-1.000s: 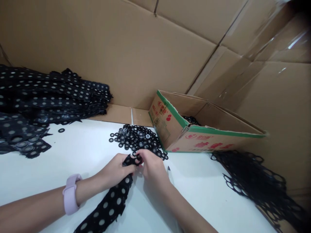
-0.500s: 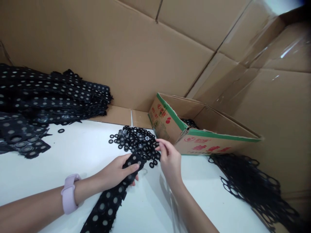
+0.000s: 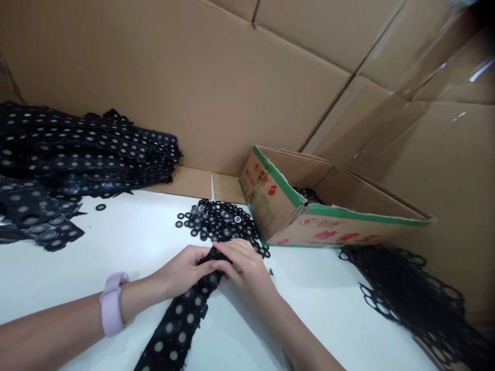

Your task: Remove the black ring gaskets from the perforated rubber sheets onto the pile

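Clamping a dotted black strip point(image 3: 181, 314) short of the surface's point(image 3: 320, 304) back edge, with fingers of left hand point(image 3: 189, 272) and, just returned from the loose rings point(image 3: 216, 219), right hand point(image 3: 247, 265), allowing two-handed work again. Hemmed in by loose rings and, toward the back-right corner, a cardboard box point(image 3: 332, 224).

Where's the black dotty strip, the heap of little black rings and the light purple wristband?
Black pale-dotted strip point(image 3: 176, 323), head view: its lower length.
Heap of little black rings point(image 3: 221, 219), head view: its middle.
Light purple wristband point(image 3: 111, 306), head view: its outer band.
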Action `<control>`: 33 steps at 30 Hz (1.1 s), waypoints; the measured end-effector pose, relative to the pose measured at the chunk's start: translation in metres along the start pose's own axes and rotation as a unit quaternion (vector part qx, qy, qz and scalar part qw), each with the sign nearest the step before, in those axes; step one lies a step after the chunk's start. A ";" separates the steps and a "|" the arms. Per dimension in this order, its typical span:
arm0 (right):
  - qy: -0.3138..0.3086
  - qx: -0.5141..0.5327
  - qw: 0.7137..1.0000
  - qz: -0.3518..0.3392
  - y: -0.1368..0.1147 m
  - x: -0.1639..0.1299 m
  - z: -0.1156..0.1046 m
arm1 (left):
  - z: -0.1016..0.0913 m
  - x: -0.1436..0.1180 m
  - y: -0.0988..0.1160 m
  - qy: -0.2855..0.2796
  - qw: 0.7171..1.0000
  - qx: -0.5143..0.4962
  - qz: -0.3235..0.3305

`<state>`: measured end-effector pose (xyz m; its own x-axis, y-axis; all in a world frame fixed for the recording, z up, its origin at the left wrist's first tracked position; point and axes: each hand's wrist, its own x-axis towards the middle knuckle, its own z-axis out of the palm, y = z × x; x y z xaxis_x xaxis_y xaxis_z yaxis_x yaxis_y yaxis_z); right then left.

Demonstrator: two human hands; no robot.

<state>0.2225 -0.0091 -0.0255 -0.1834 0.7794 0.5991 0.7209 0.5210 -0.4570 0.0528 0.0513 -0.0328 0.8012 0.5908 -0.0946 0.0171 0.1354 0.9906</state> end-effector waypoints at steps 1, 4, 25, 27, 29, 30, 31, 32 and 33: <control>-0.008 0.006 1.000 0.017 -0.001 0.000 0.001 | 0.000 -0.001 0.001 0.000 1.000 0.011 0.005; -0.017 0.019 0.997 0.075 -0.007 0.000 0.002 | 0.003 -0.006 0.005 0.006 0.999 0.041 0.018; 0.091 -0.133 0.985 -0.057 -0.001 0.001 -0.010 | -0.005 -0.003 0.009 0.018 0.988 -0.130 -0.076; 0.093 -0.149 0.978 -0.114 -0.011 0.002 -0.012 | -0.005 -0.003 0.010 0.021 0.986 -0.146 -0.082; 0.100 -0.148 0.973 -0.144 -0.018 0.002 -0.015 | -0.004 -0.004 0.011 0.023 0.983 -0.158 -0.088; 0.111 -0.146 0.971 -0.153 -0.020 0.002 -0.016 | -0.004 -0.005 0.011 0.023 0.983 -0.160 -0.091; 0.120 -0.141 0.969 -0.162 -0.021 0.002 -0.017 | -0.003 -0.005 0.012 0.022 0.982 -0.160 -0.094; 0.119 -0.131 0.969 -0.171 -0.021 0.002 -0.018 | -0.003 -0.006 0.012 0.022 0.983 -0.158 -0.094; 0.105 -0.117 0.972 -0.175 -0.020 0.002 -0.017 | -0.003 -0.006 0.011 0.021 0.984 -0.152 -0.091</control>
<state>0.2191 -0.0243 -0.0040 -0.3221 0.4669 0.8236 0.7754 0.6292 -0.0534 0.0465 0.0520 -0.0215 0.7753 0.5670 -0.2783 -0.0264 0.4693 0.8826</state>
